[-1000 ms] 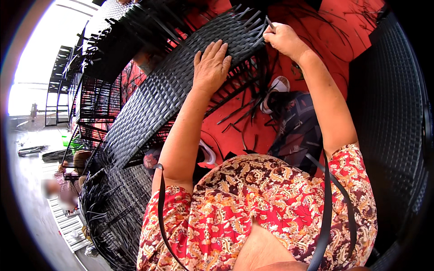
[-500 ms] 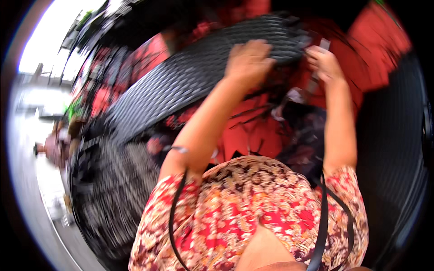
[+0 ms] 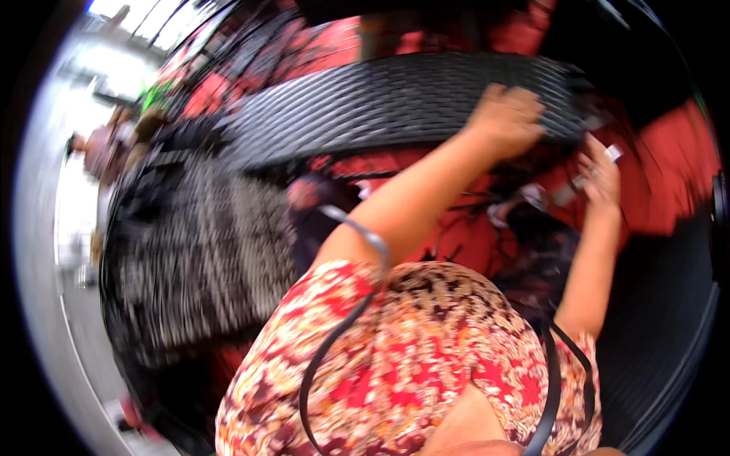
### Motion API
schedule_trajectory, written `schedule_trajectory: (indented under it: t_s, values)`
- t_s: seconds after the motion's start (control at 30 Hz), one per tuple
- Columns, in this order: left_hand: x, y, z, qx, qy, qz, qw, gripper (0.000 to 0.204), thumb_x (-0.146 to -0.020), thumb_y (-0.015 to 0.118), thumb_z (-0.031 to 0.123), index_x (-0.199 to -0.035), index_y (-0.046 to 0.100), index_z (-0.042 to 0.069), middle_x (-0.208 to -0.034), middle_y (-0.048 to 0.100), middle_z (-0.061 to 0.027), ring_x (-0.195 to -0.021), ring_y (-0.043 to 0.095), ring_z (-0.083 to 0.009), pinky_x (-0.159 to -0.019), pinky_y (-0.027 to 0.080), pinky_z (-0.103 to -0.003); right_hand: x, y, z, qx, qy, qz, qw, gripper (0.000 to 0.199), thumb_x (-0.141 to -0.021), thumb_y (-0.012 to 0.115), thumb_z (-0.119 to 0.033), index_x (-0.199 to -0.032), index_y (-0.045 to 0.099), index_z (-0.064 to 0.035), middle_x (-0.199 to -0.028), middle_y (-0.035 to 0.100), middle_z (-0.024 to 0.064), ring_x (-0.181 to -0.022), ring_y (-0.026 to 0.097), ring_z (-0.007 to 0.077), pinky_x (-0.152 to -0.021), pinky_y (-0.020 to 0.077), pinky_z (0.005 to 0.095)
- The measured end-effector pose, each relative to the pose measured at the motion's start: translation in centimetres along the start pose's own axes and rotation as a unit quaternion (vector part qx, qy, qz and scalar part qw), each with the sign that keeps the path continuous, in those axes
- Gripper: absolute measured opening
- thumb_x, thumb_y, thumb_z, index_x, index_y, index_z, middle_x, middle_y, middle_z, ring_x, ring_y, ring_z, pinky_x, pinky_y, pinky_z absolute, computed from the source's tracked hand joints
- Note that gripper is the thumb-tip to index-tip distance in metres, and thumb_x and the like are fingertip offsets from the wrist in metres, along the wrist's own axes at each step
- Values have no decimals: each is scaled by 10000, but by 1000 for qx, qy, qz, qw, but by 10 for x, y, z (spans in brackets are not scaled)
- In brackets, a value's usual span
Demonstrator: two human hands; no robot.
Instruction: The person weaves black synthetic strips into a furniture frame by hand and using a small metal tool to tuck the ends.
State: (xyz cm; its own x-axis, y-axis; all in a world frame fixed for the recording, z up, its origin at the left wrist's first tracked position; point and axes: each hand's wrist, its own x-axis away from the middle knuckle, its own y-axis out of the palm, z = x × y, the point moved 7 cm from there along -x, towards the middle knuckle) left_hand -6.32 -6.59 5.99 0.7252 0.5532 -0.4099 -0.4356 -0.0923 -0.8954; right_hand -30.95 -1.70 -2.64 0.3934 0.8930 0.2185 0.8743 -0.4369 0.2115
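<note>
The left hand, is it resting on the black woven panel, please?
Yes, the left hand lies flat on the black woven panel, fingers spread over its weave.

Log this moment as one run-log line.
left hand: flat on black woven panel | right hand: grips small light tool, blurred | backdrop: red sheet

Woven panel (image 3: 395, 99) bars the front; red gap (image 3: 471, 243) beneath it
</note>
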Motion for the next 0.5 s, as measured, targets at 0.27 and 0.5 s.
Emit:
schedule_trajectory:
  t_s: [0.27, 0.5]
  values:
    - [-8, 16, -13, -18, -53, -56, 997, 493, -932, 368, 402, -1339, 417, 128, -1426, 352, -55, -1341, 271, -205, -1082, 189, -451, 13, 45, -25, -10, -81, 36, 996, 174, -824, 664, -179, -688, 563, -137, -612, 540, -51, -478, 476, 31, -392, 276, 171]
    - [-4, 15, -17, -1, -61, -73, 995, 519, -935, 362, 438, -1353, 401, 133, -1435, 337, -55, -1349, 253, -220, -1091, 172, -454, 12, 44, -11, -76, -44, 60, 994, 134, -847, 628, -155, -739, 563, -109, -678, 569, -28, -526, 529, 55, -406, 299, 178]
